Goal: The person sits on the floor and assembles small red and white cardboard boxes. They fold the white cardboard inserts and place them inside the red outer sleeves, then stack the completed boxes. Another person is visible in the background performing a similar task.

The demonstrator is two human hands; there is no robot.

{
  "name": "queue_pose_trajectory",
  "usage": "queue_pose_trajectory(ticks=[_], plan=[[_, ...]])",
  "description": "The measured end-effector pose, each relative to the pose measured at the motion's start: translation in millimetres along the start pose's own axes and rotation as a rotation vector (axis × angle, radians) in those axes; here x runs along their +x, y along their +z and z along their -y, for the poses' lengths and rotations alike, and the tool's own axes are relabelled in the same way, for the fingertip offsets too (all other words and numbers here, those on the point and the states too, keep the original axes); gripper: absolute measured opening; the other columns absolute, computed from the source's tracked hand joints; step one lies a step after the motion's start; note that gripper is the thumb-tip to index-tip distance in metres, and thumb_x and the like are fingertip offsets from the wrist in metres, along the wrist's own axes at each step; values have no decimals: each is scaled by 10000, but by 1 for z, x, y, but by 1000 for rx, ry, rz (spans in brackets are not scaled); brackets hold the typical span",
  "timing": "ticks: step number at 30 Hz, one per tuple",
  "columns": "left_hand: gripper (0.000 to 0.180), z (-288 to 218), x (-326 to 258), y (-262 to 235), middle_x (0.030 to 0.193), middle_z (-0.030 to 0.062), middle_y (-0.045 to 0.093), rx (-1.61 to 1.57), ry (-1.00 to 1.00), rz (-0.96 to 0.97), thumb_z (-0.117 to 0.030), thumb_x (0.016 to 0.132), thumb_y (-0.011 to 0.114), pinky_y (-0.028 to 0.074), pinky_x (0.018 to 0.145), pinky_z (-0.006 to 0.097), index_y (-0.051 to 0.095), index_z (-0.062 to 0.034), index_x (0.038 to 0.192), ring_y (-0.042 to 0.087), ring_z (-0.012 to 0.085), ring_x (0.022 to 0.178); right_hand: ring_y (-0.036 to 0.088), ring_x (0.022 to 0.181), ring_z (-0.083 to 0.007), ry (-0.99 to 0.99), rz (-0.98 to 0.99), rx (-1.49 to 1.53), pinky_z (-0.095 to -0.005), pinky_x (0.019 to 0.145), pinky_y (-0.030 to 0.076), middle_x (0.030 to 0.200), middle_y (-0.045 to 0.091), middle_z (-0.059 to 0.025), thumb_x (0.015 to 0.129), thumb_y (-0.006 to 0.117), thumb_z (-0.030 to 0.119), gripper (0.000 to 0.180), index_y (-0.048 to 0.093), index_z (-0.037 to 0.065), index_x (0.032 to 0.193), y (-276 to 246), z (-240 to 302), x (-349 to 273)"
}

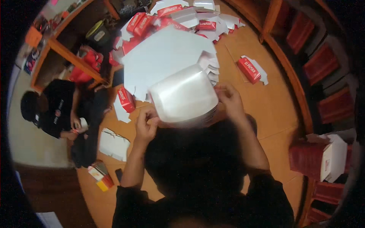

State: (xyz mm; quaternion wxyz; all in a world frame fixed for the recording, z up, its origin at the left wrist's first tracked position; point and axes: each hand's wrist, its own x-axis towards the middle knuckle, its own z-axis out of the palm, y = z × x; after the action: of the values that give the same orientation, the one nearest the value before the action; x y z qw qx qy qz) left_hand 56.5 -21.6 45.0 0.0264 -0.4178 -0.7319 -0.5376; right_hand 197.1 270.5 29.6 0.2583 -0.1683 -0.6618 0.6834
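Observation:
In front of my lap a glossy white cardboard box piece (pixel 186 93), its surface bent and slightly blurred, is held up between both hands. My left hand (pixel 147 124) pinches its lower left corner. At its right edge, my right hand (pixel 230 99) has the fingers closed on it. Just beyond lies a stack of flat white cardboard blanks (pixel 159 57), its layered edges showing at the right. The underside of the held piece is mostly hidden.
Beyond the stack is a heap of red-and-white folded boxes (pixel 142 24). Single boxes lie on the floor at right (pixel 249 70) and left (pixel 126 99). Another person (pixel 57 110) sits at left holding something small and white. Wooden shelving (pixel 289 64) with red boxes lines the right.

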Motion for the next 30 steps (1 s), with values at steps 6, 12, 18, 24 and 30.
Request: queue_pose_trajectory(ticks=[6,12,18,24,30], plan=[[228,-27,8,-6,768,160,622,406,125,45,-125,953,545,491,672,347,616,49,823,632,301,699,696,748,-213,-101,-15,-123,-346,713,546,818,707,-130,821,703,121,153,656,2,904,-2,14,-1],[294,-67,49,-2,775,138,665,454,154,47,-165,978,548,513,704,336,642,50,800,661,232,748,696,727,-279,-139,61,-160,-391,689,538,777,697,-140,788,730,158,167,663,16,845,-15,24,11],[441,-125,136,61,875,104,700,308,-483,309,-350,1026,491,544,697,315,696,35,968,658,160,765,698,746,-309,-108,151,-314,-426,703,539,786,702,-142,768,745,218,210,668,42,853,-18,36,21],[403,-106,185,114,960,78,690,121,-881,601,-319,989,497,564,673,315,652,-17,1204,648,130,735,700,777,-341,-162,135,-360,-453,721,538,821,708,-175,800,725,273,265,694,44,930,-15,29,43],[370,-92,190,111,906,55,712,207,-861,636,-275,954,528,545,615,284,679,-6,1158,651,121,694,688,730,-386,-176,162,-510,-496,719,537,763,685,-221,815,688,297,299,722,12,898,-10,29,54]])
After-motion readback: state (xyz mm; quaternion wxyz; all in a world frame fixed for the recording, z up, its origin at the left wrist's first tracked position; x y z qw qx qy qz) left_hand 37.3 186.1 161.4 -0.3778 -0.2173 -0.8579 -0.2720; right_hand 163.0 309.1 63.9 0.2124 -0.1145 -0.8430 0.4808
